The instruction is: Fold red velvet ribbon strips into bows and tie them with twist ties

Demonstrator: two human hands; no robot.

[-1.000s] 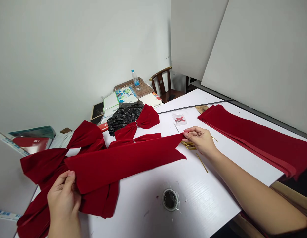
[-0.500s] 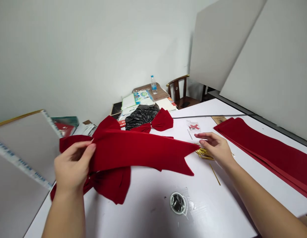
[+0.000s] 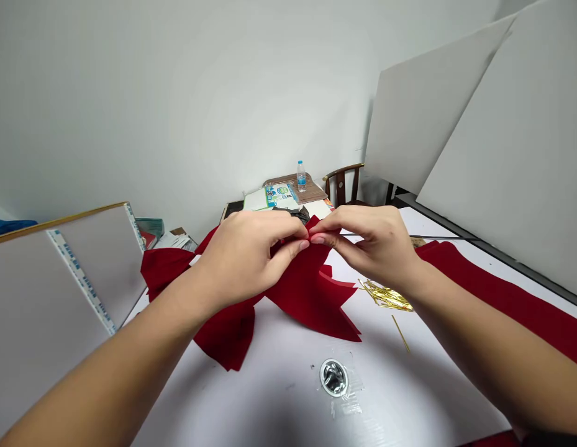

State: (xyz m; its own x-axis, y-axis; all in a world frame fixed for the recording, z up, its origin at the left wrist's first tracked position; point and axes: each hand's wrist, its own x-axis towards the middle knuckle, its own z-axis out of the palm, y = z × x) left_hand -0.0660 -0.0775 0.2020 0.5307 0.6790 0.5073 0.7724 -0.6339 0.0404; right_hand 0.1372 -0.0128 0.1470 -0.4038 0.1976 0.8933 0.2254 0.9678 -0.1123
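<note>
My left hand [image 3: 264, 251] and my right hand [image 3: 369, 239] meet above the table, thumbs and fingertips pinched together on a red ribbon [image 3: 311, 298]. Most of the pinched part is hidden by the fingers. Below them the ribbon hangs down, its notched tails pointing right. Red bows [image 3: 230, 335] lie behind and left of my left hand, partly covered by it. Close to my right forearm is a pile of gold twist ties [image 3: 386, 295], with a single gold tie [image 3: 400, 334] apart from it.
A stack of red ribbon strips [image 3: 493, 282] lies along the right side of the white table [image 3: 269, 397]. A round cable-hole cover [image 3: 333, 377] is set in the tabletop. White panels lean at left and right. Behind are a water bottle [image 3: 301, 177] and a wooden chair [image 3: 341, 183].
My left hand has moved right and my right hand left, so they now meet at the ribbon. The ribbon, stretched out flat before, is now gathered between my fingers with its tails hanging.
</note>
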